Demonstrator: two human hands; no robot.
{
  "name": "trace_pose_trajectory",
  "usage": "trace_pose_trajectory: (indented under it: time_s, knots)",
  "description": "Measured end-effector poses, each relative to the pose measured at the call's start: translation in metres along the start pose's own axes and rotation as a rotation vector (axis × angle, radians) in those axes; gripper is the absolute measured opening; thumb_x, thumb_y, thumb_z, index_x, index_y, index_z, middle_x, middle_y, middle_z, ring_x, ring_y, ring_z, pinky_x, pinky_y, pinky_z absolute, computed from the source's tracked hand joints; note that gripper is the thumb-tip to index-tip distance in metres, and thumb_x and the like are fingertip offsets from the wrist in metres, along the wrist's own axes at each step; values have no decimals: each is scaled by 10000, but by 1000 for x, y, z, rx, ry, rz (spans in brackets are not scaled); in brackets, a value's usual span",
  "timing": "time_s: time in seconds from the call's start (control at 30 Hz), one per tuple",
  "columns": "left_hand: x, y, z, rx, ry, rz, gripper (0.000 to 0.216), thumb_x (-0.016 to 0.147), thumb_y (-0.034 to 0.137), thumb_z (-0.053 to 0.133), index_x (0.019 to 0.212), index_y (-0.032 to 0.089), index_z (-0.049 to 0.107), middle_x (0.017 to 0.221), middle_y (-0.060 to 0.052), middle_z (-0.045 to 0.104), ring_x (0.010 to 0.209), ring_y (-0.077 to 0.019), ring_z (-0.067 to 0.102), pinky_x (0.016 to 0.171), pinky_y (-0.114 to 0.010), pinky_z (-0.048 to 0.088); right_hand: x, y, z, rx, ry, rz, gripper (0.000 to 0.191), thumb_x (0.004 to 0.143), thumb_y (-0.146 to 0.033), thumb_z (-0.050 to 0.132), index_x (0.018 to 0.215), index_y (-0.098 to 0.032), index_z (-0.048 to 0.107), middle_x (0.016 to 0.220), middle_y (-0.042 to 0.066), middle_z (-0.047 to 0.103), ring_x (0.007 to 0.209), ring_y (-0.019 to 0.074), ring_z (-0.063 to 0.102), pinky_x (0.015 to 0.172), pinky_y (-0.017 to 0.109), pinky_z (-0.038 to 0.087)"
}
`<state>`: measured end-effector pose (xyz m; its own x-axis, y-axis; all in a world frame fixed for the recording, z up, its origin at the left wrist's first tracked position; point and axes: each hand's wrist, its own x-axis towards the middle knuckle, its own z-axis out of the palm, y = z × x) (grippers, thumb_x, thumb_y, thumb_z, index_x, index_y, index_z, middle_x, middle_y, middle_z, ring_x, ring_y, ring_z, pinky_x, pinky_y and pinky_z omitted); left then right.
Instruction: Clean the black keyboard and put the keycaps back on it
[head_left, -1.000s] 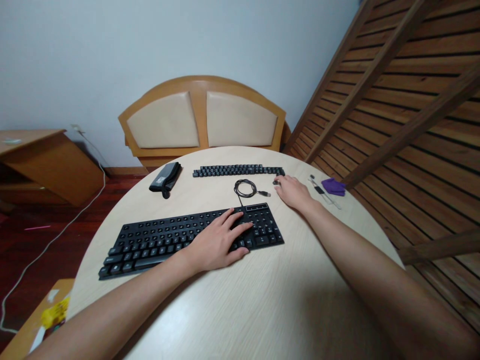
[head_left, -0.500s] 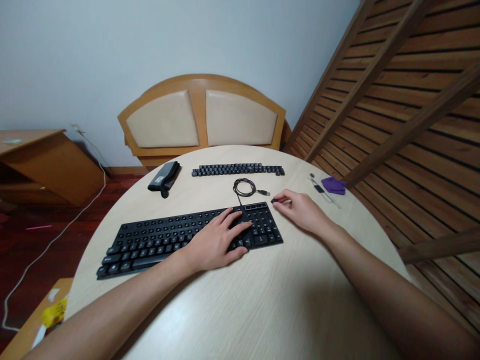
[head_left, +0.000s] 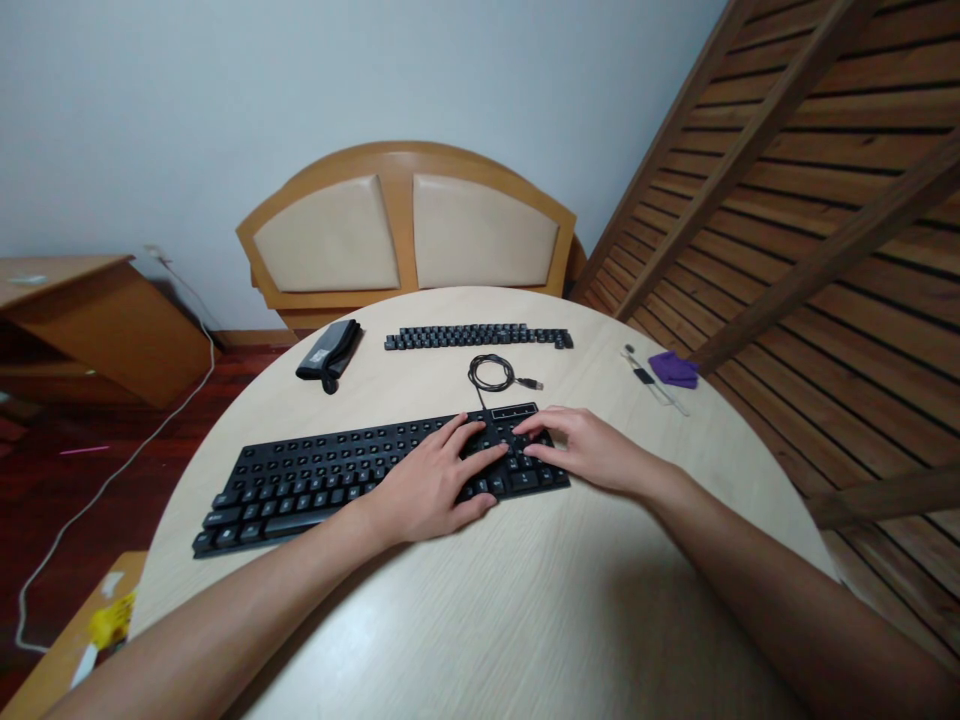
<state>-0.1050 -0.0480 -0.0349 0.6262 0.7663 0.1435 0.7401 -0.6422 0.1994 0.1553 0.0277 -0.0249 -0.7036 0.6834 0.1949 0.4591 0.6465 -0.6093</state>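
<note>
A black keyboard (head_left: 315,475) lies across the round pale wooden table (head_left: 525,610). My left hand (head_left: 435,485) rests flat on its right half, fingers spread, pressing it down. My right hand (head_left: 585,450) is over the number pad at the keyboard's right end, thumb and forefinger close together at the keys. The small black keycap it carried cannot be told apart from the keys there. A row of loose black keycaps (head_left: 476,336) is lined up at the table's far side. The coiled keyboard cable (head_left: 491,373) with its USB plug lies between row and keyboard.
A grey folded pouch (head_left: 330,350) lies at the far left of the table. A purple cloth (head_left: 673,368) and a thin tool (head_left: 645,378) lie at the far right. A wooden chair (head_left: 405,230) stands behind the table, and a slatted wooden frame (head_left: 787,200) leans at the right.
My right hand took a keycap from the right end of the far row and brought it back to the keyboard's number pad. My left hand stayed on the keyboard.
</note>
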Motion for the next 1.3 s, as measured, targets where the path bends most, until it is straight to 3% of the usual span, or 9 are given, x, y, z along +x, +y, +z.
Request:
trace_pose_trajectory:
  time_s: [0.33, 0.43, 0.5, 0.63, 0.9, 1.1, 1.3]
  knots:
    - [-6, 5, -19, -10, -26, -20, 583, 879, 428, 650, 1381, 156, 534, 1408, -185, 507, 1375, -380, 433, 1126, -538, 437, 1, 1, 9, 80, -58, -116, 239, 940, -286, 680, 1164, -237, 748, 1011, 61, 745, 947, 204, 672, 884, 346, 509]
    - [-5, 9, -19, 9, 26, -92, 477, 932, 474, 598, 1270, 137, 589, 1269, -171, 588, 1235, -347, 538, 1064, -528, 488, 2, -2, 13, 100, -67, -125, 249, 935, -270, 689, 1174, -244, 750, 1009, 60, 750, 939, 203, 673, 882, 347, 508]
    - [-3, 12, -15, -6, 96, -130, 381, 960, 415, 573, 1216, 135, 598, 1229, -155, 615, 1167, -315, 578, 1043, -510, 505, 3, -4, 16, 101, -67, -134, 250, 927, -265, 701, 1170, -245, 755, 1005, 62, 753, 935, 206, 673, 887, 353, 506]
    - [2, 16, -5, -99, 192, -119, 280, 968, 284, 566, 1218, 160, 591, 1288, -122, 627, 1182, -267, 603, 1055, -454, 510, 3, -2, 18, 121, -71, -141, 264, 930, -270, 703, 1190, -252, 748, 990, 56, 748, 921, 200, 670, 874, 350, 510]
    - [3, 17, 2, -108, 149, -103, 305, 982, 284, 558, 1249, 147, 614, 1383, -134, 603, 1259, -279, 584, 1098, -467, 483, 4, 0, 18, 97, 3, -165, 223, 925, -250, 703, 1140, -242, 762, 1102, 74, 714, 1067, 222, 636, 977, 389, 489]
    - [4, 15, -6, -102, 126, -106, 194, 947, 303, 600, 1076, 168, 652, 1216, -113, 669, 1108, -282, 641, 984, -455, 548, 4, -3, 21, 137, -51, -156, 254, 928, -258, 704, 1177, -267, 754, 1089, 59, 735, 1048, 214, 647, 961, 372, 489]
    - [4, 15, -6, -166, 200, -129, 114, 964, 262, 580, 1043, 186, 612, 1045, -69, 692, 997, -257, 637, 889, -433, 554, 6, -8, 25, 163, -69, -175, 230, 966, -305, 656, 1163, -246, 759, 1079, 72, 745, 1019, 215, 652, 941, 375, 487]
